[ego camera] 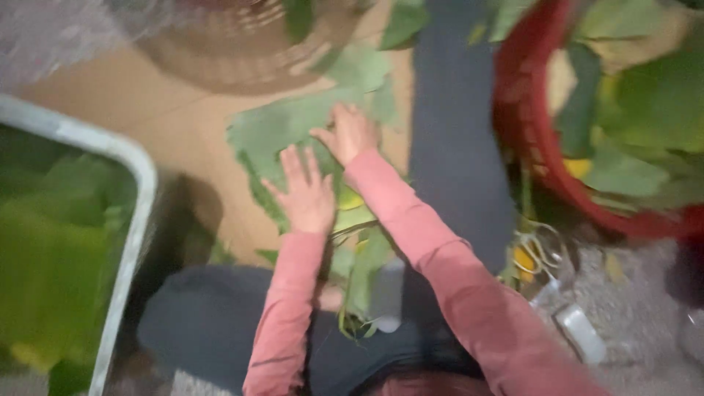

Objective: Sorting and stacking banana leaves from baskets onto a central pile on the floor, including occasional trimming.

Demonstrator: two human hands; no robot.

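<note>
Cardboard floor sheet: left hand and right hand, both spread flat, press green leaves; red basket at right, grey tub at left.

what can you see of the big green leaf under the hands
The big green leaf lies flat on a brown board, broad, with a jagged edge. Both palms press on it: the left hand near its lower part, the right hand at its upper right. More leaves lie beneath toward the lap. Blur hides its veins.

Tan floor, grey gravelly ground, dim light
</note>
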